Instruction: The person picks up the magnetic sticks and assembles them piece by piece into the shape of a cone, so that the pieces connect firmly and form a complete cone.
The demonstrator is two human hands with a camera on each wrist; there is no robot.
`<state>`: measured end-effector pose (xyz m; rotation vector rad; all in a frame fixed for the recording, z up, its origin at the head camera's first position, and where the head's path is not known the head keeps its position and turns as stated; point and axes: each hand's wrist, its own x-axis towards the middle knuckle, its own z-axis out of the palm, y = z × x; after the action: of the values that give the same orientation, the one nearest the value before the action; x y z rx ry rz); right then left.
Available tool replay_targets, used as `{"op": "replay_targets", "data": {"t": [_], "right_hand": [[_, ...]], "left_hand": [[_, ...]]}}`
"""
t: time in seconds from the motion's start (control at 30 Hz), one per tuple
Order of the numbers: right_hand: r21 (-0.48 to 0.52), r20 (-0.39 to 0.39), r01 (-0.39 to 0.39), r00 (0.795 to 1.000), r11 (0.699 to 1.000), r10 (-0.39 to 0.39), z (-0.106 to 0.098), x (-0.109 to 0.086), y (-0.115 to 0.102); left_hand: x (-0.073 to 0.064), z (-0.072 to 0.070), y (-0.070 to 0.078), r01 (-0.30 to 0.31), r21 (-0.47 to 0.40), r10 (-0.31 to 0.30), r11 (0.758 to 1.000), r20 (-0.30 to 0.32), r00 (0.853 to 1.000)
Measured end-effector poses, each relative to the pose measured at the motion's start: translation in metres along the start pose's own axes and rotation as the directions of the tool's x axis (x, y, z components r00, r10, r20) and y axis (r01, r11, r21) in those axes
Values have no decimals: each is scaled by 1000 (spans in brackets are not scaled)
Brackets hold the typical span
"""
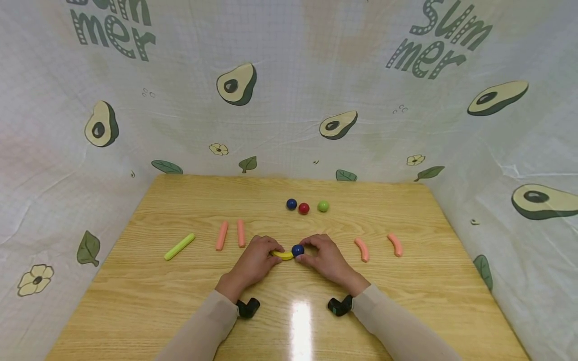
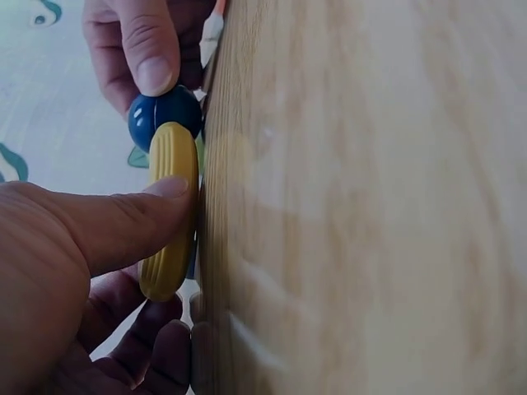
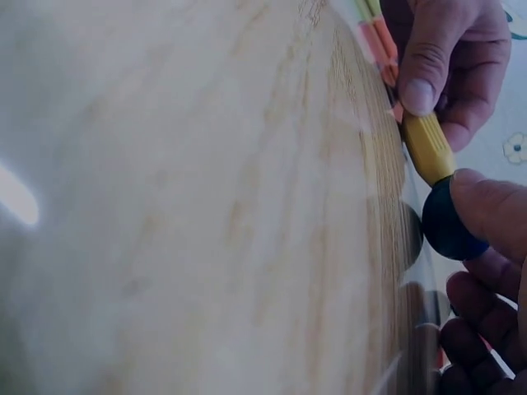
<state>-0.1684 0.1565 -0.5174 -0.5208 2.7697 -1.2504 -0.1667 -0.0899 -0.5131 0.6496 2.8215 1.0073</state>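
Near the middle of the table, my left hand pinches a short, curved yellow stick with ridges along its side, as the left wrist view shows. Between thumb and fingers, my right hand holds a dark blue ball. The ball and the stick's right end touch in both wrist views. In the left wrist view the thumb lies across the yellow stick, and the blue ball sits at its far end. Parts of the fingers behind both pieces are hidden.
Farther back lie another blue ball, a red ball and a green ball. To the left are a yellow-green stick and two straight pink sticks. Two curved pink sticks lie right. Patterned cloth surrounds the table.
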Motion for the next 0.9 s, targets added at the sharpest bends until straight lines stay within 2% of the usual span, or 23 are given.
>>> {"op": "replay_targets", "data": {"t": [0.37, 0.6, 0.9], "right_hand": [[10, 7, -11, 1000, 1000, 11, 0, 0, -1], [11, 4, -2, 1000, 1000, 2, 3, 0, 1], [3, 7, 17, 1000, 1000, -17, 3, -1, 2]], "left_hand": [[0, -2, 2, 10, 11, -11, 1000, 16, 1000], [4, 4, 7, -10, 13, 10, 1000, 3, 1000], [13, 12, 8, -14, -33, 14, 999, -5, 1000]]}}
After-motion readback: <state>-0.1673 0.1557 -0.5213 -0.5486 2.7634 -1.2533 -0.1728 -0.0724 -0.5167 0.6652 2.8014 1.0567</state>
